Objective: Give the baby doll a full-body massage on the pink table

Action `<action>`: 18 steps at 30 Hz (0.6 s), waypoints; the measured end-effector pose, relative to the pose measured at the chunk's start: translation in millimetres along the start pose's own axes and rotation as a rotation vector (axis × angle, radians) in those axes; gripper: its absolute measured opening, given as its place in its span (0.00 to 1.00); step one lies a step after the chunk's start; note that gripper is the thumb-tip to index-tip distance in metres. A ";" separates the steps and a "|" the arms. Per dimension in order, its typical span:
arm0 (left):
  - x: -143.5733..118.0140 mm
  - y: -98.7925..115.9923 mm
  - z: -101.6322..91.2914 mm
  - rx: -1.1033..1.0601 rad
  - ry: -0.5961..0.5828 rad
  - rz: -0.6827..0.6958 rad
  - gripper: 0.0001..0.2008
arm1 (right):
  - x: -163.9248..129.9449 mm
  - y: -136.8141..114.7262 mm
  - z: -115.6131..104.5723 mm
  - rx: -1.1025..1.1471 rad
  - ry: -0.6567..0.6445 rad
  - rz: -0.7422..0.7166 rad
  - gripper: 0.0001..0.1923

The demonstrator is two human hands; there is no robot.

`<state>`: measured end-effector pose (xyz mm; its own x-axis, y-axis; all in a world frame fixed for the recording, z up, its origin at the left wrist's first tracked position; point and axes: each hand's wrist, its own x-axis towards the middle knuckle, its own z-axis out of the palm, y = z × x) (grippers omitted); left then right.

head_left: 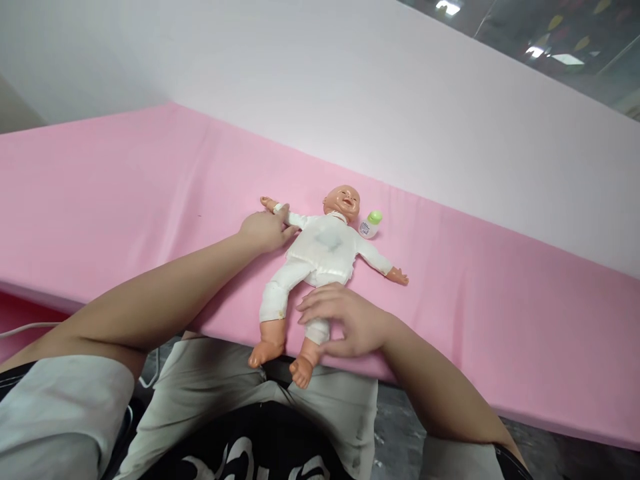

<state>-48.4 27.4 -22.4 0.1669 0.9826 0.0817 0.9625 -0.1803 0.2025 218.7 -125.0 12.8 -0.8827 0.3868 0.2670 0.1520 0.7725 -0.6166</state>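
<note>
A baby doll (320,250) with a white cloth body lies on its back, head away from me and feet at the near table edge. A wet-looking bluish patch marks its chest. My left hand (267,230) is closed around the doll's arm at the left, thumb on the near side. Over the doll's leg at the right lies my right hand (353,320), fingers apart and slightly bent, thumb beside the lower leg. Next to the doll's head is a small clear bottle (369,227) with a green cap.
The doll lies on a pink padded table (500,300) with a few creases. Behind it rises a white wall (300,80), with a dark glass panel (550,47) at the upper right. A white cable (30,327) runs at the lower left.
</note>
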 end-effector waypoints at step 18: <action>-21.4 76.8 -7.8 -0.500 -0.021 0.048 0.34 | -14.9 82.6 -17.3 -0.136 0.695 0.814 0.43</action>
<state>20.3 -7.8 -1.0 0.2173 0.9725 0.0838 0.7345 -0.2194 0.6422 252.1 -58.3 -29.3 -0.0546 0.9778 0.2024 0.6650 0.1868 -0.7231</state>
